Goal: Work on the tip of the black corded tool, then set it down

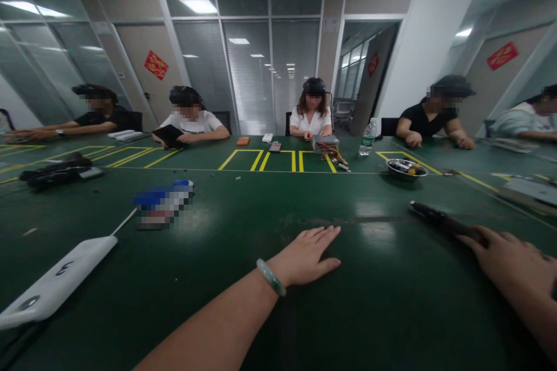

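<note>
My left hand (pixel 307 256) lies flat on the green table, palm down, fingers stretched out and holding nothing. A pale green bangle (pixel 270 277) circles that wrist. At the right, my right hand (pixel 513 258) is wrapped round the rear of a long black tool that looks like an electric screwdriver (pixel 444 221). Its metal-tipped end points away and to the left, over the table. Part of the right hand's grip is hidden behind its back and cut off near the picture's edge.
Left lie a white power bank (pixel 65 278) with a cable, a blurred blue-and-grey packet (pixel 163 206) and a black bundle (pixel 56 171). Ahead stand a metal bowl of small parts (pixel 405 169), a water bottle (pixel 368 138) and a power supply with wires (pixel 325 144). Several people sit opposite.
</note>
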A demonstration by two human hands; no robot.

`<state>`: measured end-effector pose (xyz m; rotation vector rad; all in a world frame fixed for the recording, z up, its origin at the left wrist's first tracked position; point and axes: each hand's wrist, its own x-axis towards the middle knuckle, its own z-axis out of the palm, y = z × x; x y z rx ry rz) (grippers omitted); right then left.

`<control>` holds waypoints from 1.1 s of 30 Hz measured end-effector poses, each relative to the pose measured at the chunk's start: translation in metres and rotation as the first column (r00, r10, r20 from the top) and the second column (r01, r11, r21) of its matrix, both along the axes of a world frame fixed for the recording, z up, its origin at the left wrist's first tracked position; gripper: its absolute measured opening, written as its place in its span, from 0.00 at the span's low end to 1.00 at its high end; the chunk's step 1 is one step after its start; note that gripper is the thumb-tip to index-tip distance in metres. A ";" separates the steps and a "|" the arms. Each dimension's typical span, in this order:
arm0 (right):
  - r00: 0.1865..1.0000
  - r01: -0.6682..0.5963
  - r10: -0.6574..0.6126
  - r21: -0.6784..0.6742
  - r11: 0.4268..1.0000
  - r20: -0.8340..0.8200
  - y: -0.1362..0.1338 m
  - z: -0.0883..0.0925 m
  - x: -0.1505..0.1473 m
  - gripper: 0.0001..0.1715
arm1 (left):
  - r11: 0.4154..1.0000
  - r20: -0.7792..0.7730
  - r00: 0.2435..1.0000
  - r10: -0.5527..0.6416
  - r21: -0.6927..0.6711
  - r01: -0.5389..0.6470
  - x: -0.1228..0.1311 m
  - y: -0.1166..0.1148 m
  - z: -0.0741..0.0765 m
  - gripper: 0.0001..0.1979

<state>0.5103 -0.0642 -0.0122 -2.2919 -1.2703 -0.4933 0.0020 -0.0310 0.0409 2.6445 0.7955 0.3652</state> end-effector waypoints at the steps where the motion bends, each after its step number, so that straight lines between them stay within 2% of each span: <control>1: 0.999 -0.031 0.034 -0.070 0.997 0.030 0.000 0.005 -0.022 0.33 | 1.000 0.022 1.000 0.012 0.021 -0.012 0.000 -0.001 0.002 0.34; 3: 0.981 -0.154 0.171 -0.178 0.972 0.089 -0.002 0.014 -0.076 0.30 | 0.997 0.076 0.997 0.024 0.070 -0.029 0.002 -0.004 0.008 0.34; 7: 0.865 -0.464 0.490 -0.200 0.863 0.110 0.001 0.028 -0.211 0.23 | 0.979 0.176 0.984 0.031 0.193 -0.066 0.006 -0.011 0.015 0.33; 11: 0.704 -0.688 0.707 -0.178 0.703 0.072 0.016 0.025 -0.336 0.20 | 0.931 0.261 0.956 0.130 0.299 -0.208 0.004 -0.011 0.011 0.27; 14: 0.532 -0.823 0.845 -0.202 0.531 0.056 0.027 0.018 -0.391 0.25 | 0.893 0.301 0.922 0.244 0.300 -0.335 -0.005 -0.005 0.005 0.23; 16: 0.426 -0.880 0.903 -0.210 0.426 0.049 0.028 0.019 -0.401 0.28 | 0.866 0.319 0.893 0.317 0.287 -0.410 -0.011 0.001 0.003 0.22; 17: 0.404 -0.891 0.913 -0.204 0.406 0.054 0.026 0.020 -0.400 0.29 | 0.853 0.325 0.880 0.346 0.283 -0.439 -0.013 0.004 0.002 0.22; 18: 0.417 -0.886 0.907 -0.191 0.422 0.064 0.023 0.023 -0.394 0.31 | 0.841 0.328 0.870 0.370 0.279 -0.463 -0.014 0.007 0.001 0.21; 19: 0.467 -0.863 0.881 -0.178 0.473 0.078 0.019 0.025 -0.386 0.33 | 0.830 0.329 0.859 0.392 0.276 -0.484 -0.014 0.009 0.001 0.21; 20: 0.549 -0.814 0.831 -0.170 0.556 0.090 0.014 0.028 -0.376 0.35 | 0.821 0.325 0.851 0.413 0.271 -0.502 -0.013 0.011 0.000 0.22; 22: 0.745 -0.637 0.660 -0.191 0.746 0.092 0.005 0.031 -0.354 0.34 | 0.817 0.297 0.845 0.445 0.252 -0.519 -0.011 0.012 0.000 0.22; 23: 0.821 -0.538 0.566 -0.225 0.812 0.082 0.003 0.032 -0.345 0.31 | 0.823 0.274 0.849 0.451 0.240 -0.514 -0.011 0.011 0.001 0.21; 24: 0.869 -0.458 0.491 -0.273 0.846 0.064 0.001 0.032 -0.337 0.26 | 0.839 0.244 0.864 0.441 0.230 -0.494 -0.011 0.011 0.001 0.21; 25: 0.894 -0.410 0.446 -0.323 0.853 0.043 0.002 0.032 -0.329 0.21 | 0.859 0.211 0.885 0.416 0.227 -0.458 -0.011 0.010 0.002 0.20; 28: 0.880 -0.450 0.469 -0.431 0.782 -0.067 0.011 0.035 -0.312 0.13 | 0.912 0.117 0.941 0.317 0.237 -0.336 -0.016 0.011 0.004 0.21; 33: 0.719 -0.687 0.644 -0.408 0.601 -0.261 0.033 0.048 -0.277 0.13 | 0.939 0.046 0.961 0.274 0.201 -0.278 -0.026 0.018 0.009 0.21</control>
